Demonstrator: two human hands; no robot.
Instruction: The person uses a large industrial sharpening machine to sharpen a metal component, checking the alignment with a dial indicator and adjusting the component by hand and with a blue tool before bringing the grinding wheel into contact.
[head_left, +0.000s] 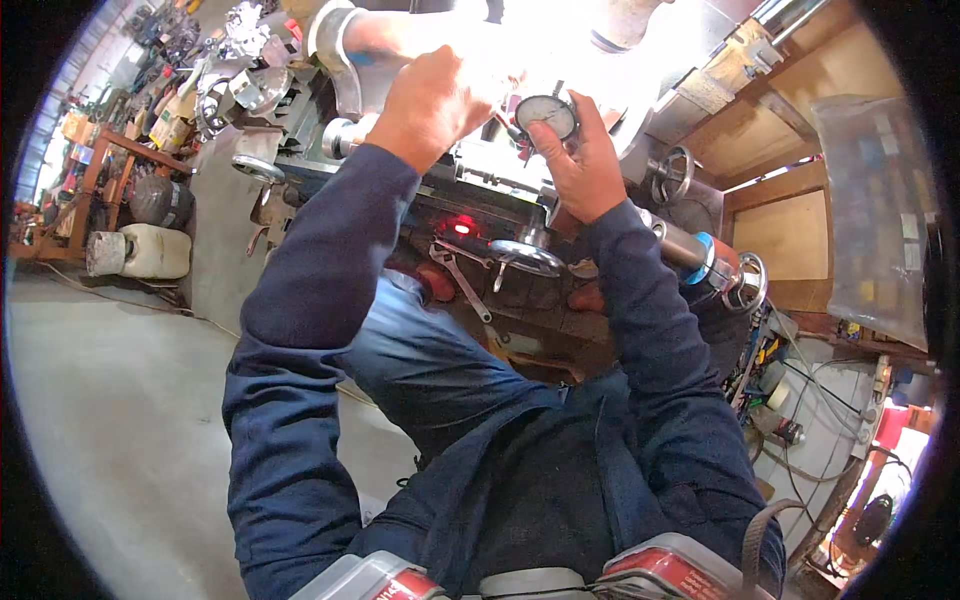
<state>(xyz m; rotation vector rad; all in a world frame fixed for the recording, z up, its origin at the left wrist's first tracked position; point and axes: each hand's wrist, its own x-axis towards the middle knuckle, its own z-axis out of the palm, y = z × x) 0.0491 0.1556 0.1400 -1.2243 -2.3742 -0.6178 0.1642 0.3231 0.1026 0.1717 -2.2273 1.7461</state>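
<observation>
White-faced dial gauge, stem and long axis forward, slightly rightward, tight in right hand; left hand fist-like, hold unclear

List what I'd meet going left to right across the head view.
White tank on the floor, left-side metal wheel, left hand, right hand holding a round dial gauge, upper right-side metal wheel, plastic sheet at the far right.

Grey floor at left, wooden panels at right, white glare above
</observation>
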